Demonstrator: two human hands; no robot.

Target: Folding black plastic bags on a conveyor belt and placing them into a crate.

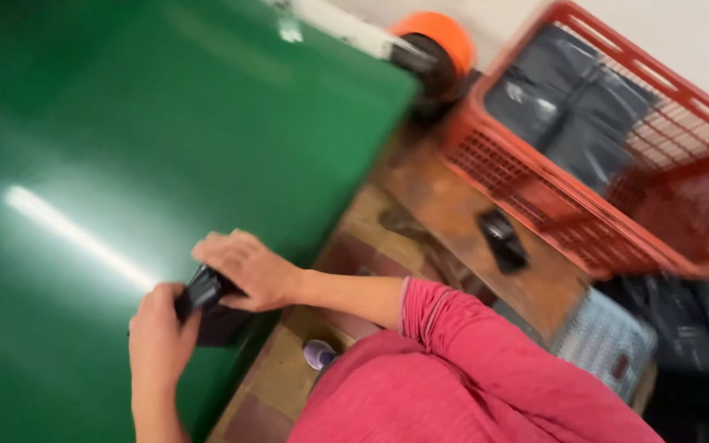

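head view: both my hands clamp a small black packet at the green table's edge, left hand gripping underneath, right hand pressing over the black packet to steady it.

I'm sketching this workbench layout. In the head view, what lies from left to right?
Green sheet → left hand → black object gripped by both hands → right hand → pink sleeve → small black item on the wooden bench → red crate.
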